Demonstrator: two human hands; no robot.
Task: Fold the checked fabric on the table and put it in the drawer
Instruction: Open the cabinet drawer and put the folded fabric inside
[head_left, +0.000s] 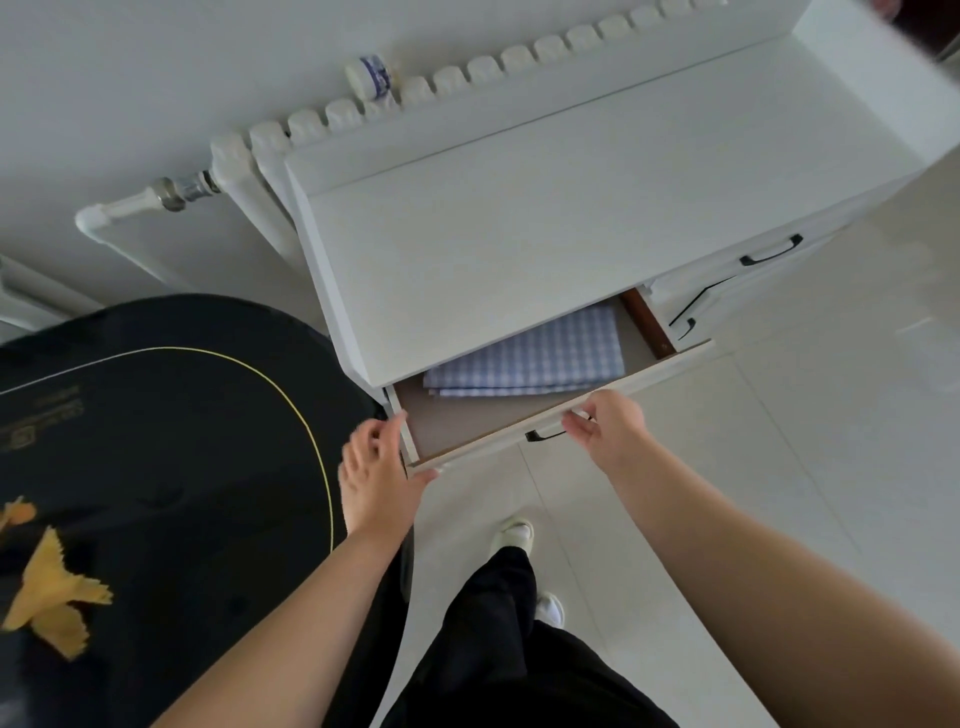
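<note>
The folded blue-and-white checked fabric (530, 356) lies flat inside the open white wooden drawer (571, 410) of a white cabinet (519, 218). The left hand (379, 473) rests with straight fingers on the drawer's front corner. The right hand (608, 423), fingers loosely extended, touches the front edge above its black handle (543, 435). A black oval table (156, 441) stands beside the cabinet.

Folded fabric (530, 353) lies in the open drawer (566, 410), table (156, 415) left of the cabinet (519, 218)
</note>
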